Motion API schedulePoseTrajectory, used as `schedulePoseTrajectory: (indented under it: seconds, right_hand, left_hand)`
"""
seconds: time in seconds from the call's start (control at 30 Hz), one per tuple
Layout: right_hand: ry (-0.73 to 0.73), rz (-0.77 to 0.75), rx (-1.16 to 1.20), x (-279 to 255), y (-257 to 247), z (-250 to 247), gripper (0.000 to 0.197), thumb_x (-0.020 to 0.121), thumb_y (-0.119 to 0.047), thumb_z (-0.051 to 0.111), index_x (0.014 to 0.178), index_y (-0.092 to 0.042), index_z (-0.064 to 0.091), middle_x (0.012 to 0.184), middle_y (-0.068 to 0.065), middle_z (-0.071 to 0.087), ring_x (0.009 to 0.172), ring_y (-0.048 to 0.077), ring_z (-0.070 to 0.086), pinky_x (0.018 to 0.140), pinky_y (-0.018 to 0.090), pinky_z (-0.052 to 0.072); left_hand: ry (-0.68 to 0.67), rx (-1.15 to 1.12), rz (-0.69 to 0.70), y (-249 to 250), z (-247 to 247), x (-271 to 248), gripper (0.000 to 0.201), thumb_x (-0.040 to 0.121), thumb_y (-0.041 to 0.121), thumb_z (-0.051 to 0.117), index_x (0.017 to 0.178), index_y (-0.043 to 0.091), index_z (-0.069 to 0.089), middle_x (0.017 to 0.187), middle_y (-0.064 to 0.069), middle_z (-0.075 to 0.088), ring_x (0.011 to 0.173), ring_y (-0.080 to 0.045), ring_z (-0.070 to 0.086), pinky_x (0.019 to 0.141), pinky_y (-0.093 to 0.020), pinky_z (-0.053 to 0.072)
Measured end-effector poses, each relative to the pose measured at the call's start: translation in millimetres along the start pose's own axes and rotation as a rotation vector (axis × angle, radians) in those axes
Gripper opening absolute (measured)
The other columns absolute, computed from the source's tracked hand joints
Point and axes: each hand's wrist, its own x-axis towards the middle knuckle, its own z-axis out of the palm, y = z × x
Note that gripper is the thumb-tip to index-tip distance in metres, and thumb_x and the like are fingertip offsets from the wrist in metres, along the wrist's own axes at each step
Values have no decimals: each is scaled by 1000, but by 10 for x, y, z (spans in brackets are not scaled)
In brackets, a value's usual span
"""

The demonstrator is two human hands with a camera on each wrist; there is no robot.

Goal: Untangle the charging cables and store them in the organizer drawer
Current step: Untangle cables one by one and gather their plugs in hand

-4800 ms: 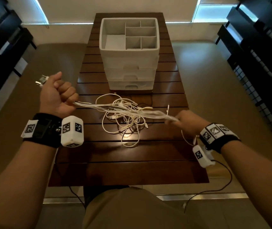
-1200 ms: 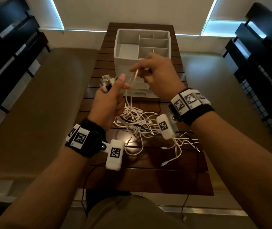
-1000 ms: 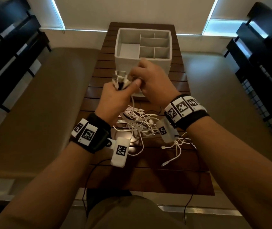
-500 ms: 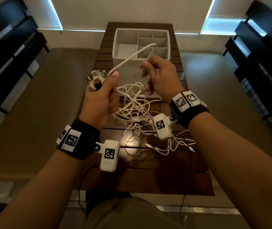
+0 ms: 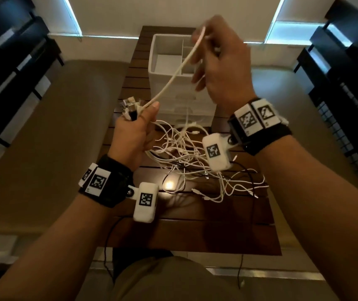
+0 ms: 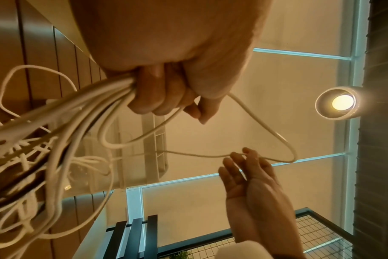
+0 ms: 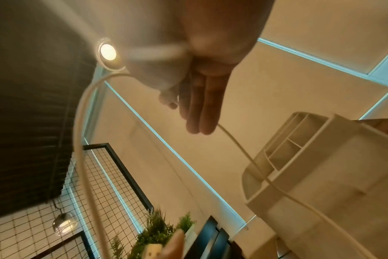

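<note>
My left hand is raised over the table's left side and grips a bundle of white charging cables just below their plugs, which stick up out of the fist. My right hand is higher, in front of the white organizer, and pinches one white cable that runs taut down to my left thumb. The other cables hang from my left hand into a tangle on the dark wooden table. The organizer's drawers are partly hidden behind my hands.
The organizer's top tray has several open compartments. Dark slatted furniture stands to the left and right of the narrow table. A thin black wire trails from my right wrist device across the table. A plant stands by a wire-mesh panel.
My right hand has risen and moved away from my left, drawing one cable out longer and tauter. Earlier both hands stretched the bundle low over the table.
</note>
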Motion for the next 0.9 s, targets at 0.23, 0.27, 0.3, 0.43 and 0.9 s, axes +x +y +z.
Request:
schedulePoseTrajectory:
  seconds: [0.23,0.27,0.3,0.43,0.9]
  right_hand:
    - [-217,27,-57,-87,14,109,19,104,-24,59,109,-7,63,101,6,66,73,15,73,54,36,62]
    - [-269,-5,-17,-96,-57,137,19,104,-23,60,109,-5,64,97,6,68,70,15,74,53,34,62]
    - [-318,-32,35,-102,-144,166,19,103,-21,62,107,-3,65,94,6,70,69,16,74,54,32,61]
    - [-370,-78,93,-106,-237,180,19,103,-24,62,105,-9,72,95,4,73,74,14,74,62,28,60]
    - [-235,346,-34,-422,626,230,16,105,-16,57,106,-11,73,87,12,71,56,6,62,53,25,54]
  left_hand:
    - [-54,87,23,-135,78,48,16,97,28,74,103,14,68,62,3,38,42,-7,25,38,-18,24]
    - [-99,87,35,-150,106,49,28,96,32,75,113,11,68,66,-3,39,42,-7,24,38,-18,24]
    - [-148,81,35,-149,132,66,38,91,37,77,115,9,68,68,-7,38,42,-7,24,38,-18,23]
    - [-185,69,71,-60,254,135,20,94,38,68,90,20,64,56,3,42,43,-8,25,39,-21,21]
    - [-205,-39,126,76,108,118,26,102,39,63,96,14,69,55,7,34,45,-9,23,41,-25,20]
